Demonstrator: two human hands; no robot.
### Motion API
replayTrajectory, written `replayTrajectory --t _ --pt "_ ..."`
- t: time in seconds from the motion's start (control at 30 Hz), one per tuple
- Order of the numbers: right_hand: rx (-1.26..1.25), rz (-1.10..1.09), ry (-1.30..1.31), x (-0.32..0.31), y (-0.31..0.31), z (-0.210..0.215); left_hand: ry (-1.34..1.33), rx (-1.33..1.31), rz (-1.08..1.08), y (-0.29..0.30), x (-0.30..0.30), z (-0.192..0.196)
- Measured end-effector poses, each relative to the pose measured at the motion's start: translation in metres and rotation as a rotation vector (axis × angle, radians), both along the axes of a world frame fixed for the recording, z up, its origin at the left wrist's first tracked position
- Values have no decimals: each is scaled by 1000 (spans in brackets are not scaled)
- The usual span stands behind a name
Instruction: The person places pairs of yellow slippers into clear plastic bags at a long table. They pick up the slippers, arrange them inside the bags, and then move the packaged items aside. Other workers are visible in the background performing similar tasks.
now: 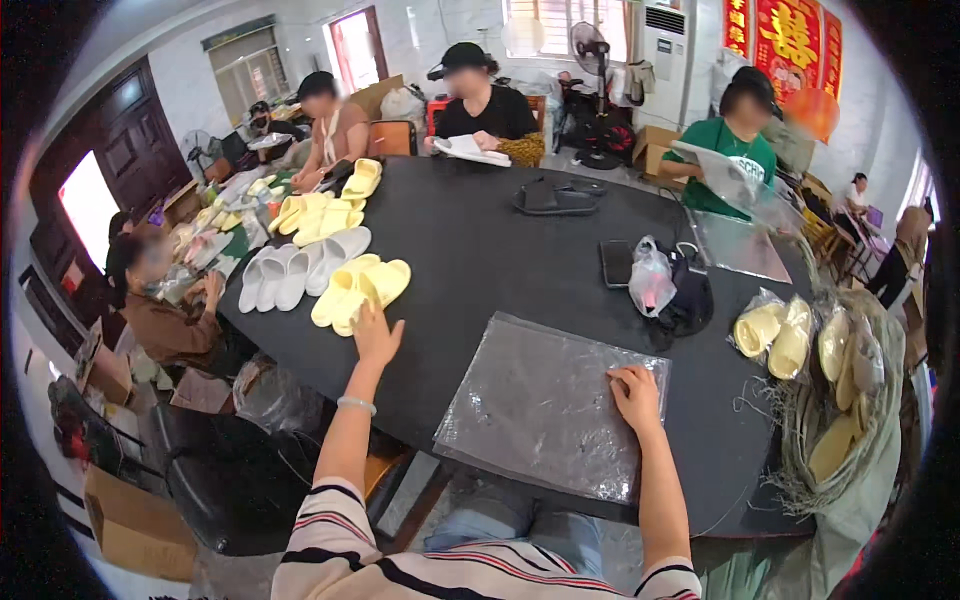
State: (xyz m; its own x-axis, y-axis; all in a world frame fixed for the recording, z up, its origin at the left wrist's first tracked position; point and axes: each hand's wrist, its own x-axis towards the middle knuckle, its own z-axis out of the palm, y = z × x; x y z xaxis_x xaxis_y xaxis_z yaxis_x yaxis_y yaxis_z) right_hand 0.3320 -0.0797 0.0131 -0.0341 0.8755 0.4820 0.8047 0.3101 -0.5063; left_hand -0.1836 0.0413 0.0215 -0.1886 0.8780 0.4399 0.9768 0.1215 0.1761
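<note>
My left hand (pixel 374 338) reaches forward to the left, fingers apart, its fingertips at the near end of a group of pale yellow slippers (pixel 385 283). Whether it touches them I cannot tell for certain. Clear plastic bags (pixel 540 400) lie flat in a stack in front of me. Over the stack's right edge, my right hand (pixel 637 396) has its fingers bent and drawn together on the top bag. Grey slippers (pixel 290 277) stand just beyond the yellow ones, with more yellow slippers (pixel 325 215) farther off.
A phone (pixel 615 264), a small bag with pink contents (pixel 651 280) and a black pouch (pixel 688 300) lie beyond the stack. Bagged yellow slippers (pixel 792 338) sit at right, beside an open woven sack (pixel 868 400). Black slippers (pixel 557 197) rest farther back. Several people work around the table (pixel 450 230).
</note>
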Motion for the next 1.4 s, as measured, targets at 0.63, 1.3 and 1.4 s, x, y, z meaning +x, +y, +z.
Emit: replayTrajectory --t 0.63,1.3,1.4 --pt "-235 -143 -380 1 -14 -5 58 -221 -589 -67 212 -13" --pt "95 -1034 494 331 -58 17 41 -280 -590 -70 211 -7" --pt "124 -920 857 367 -59 10 76 -245 -608 -66 212 -11"
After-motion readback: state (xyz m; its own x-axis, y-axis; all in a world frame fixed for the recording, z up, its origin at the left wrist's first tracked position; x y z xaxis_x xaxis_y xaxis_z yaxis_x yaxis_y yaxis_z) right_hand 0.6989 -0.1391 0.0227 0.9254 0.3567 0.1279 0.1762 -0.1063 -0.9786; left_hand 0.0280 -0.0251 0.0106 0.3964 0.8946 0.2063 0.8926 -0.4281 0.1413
